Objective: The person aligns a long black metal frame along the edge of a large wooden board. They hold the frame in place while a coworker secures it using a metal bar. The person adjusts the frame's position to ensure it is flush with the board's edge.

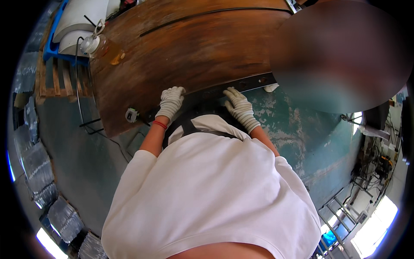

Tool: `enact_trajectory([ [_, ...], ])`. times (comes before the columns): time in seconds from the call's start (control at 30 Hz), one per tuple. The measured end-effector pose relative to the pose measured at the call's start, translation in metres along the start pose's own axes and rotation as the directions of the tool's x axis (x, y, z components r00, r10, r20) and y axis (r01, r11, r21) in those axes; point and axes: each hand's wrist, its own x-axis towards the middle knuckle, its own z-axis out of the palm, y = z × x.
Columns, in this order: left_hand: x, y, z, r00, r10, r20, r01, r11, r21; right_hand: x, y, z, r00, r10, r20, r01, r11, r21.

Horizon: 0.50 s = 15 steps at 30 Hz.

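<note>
A long dark metal bar with small holes (pixel 233 88) lies along the near edge of the rusty brown steel-topped workbench (pixel 181 47); the left hand (pixel 171 101) (in a white knitted work glove, a red band at the wrist) rests on its left part with fingers curled down over it, and the right hand (pixel 239 105), gloved alike, lies flat on it with fingers spread open. Farther out — at the bench's far left corner — stands a clear plastic bottle of amber liquid (pixel 105 48); a wooden pallet (pixel 62 80) lies on the green floor beyond.
</note>
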Motion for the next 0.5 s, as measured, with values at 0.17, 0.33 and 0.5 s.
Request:
enact_trajectory([
  [0.17, 0.005, -0.001, 0.002, 1.000, -0.015, 0.024, 0.015, 1.000, 0.016, -0.010, 0.002, -0.007, 0.994, 0.104, 0.024, -0.104, 0.994, 0.013],
  [0.33, 0.005, -0.003, 0.006, 1.000, 0.003, -0.013, -0.003, 1.000, 0.026, -0.017, 0.004, -0.008, 0.983, 0.175, 0.051, -0.177, 0.984, 0.037],
  [0.5, -0.002, 0.000, 0.004, 0.994, 0.005, -0.108, -0.007, 1.000, -0.010, -0.017, 0.002, -0.010, 0.974, 0.206, 0.094, -0.210, 0.977, 0.035],
])
